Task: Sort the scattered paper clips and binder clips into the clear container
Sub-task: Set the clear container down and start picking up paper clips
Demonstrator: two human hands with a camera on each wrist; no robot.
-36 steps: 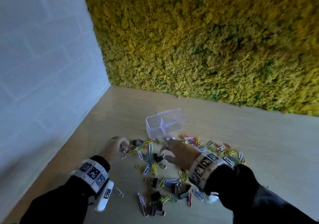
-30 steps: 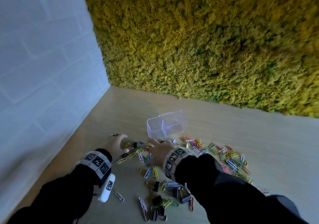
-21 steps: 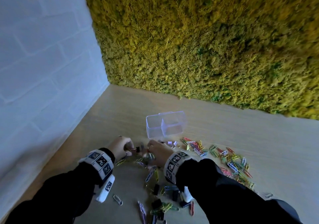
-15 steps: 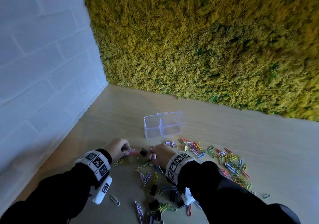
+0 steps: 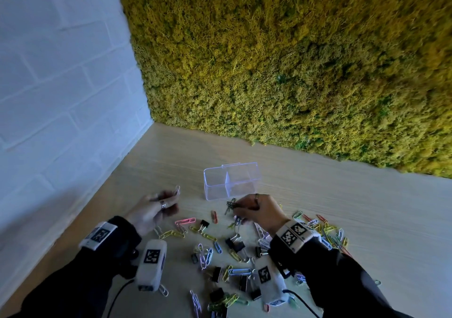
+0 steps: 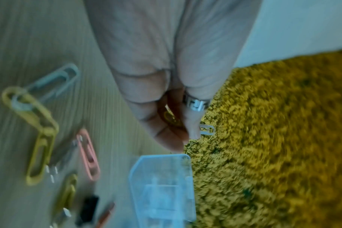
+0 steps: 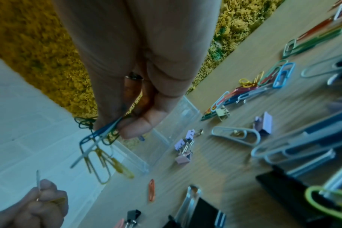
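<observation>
R grip (image 5: 259, 210) pinches clip bunch (image 7: 100, 138); no legible writing.

No readable words, brands or numbers anywhere — only black-and-white square code markers on the white left wristband (image 5: 99, 234), the white right wristband (image 5: 294, 233) and the two white wrist-worn camera housings (image 5: 152, 256) — patterns, not text.

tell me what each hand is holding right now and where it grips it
The right hand pinches a bunch of paper clips by their upper ends. The left hand pinches a paper clip by its lower end.
</observation>
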